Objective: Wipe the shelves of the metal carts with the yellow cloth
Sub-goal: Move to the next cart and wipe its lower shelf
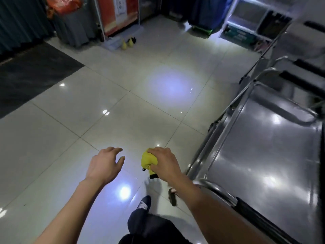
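Two hands hanging over the tiled floor | right hand clenching the bunched yellow cloth (held in the air, left of the nearest metal cart) | left hand spreading its fingers, gripping nothing

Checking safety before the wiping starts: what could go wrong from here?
The glossy white tile floor may be slick under the dark sneaker mid-step. The bunched yellow cloth, held in the right hand, trails a corner that might snag the shiny metal cart and its rail. The left hand is empty.
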### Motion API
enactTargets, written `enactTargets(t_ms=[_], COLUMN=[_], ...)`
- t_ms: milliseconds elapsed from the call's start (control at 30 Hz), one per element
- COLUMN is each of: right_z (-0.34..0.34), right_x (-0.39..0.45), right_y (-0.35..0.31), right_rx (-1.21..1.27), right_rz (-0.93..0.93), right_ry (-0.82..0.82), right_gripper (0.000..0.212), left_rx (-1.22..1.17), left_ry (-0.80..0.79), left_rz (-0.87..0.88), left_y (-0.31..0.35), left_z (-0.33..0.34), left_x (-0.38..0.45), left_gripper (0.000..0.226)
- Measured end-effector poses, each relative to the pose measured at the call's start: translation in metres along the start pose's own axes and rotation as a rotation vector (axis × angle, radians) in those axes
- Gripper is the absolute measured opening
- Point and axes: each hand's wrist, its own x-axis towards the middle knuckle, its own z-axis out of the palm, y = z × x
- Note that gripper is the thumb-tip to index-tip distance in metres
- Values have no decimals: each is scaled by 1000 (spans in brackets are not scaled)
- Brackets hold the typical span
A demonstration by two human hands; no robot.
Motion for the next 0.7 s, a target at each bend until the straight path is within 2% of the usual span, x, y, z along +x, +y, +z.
enactTargets(t_ms=[300, 533, 700], right_z=[-84, -112, -140], right_x=[84, 146, 205], right_y=[12, 48, 52], right_rx=[79, 51, 71], right_rz=[180, 344, 501], right_ry=[163, 182, 267], right_gripper=[51, 47, 39], left_rx=[104, 128, 178], left_ry=[-33, -130, -167], left_rz=[278, 460, 581], left_y=[58, 82, 92], left_z=[-59, -64, -91], left_x=[162, 283, 383], left_gripper=[44, 45, 45])
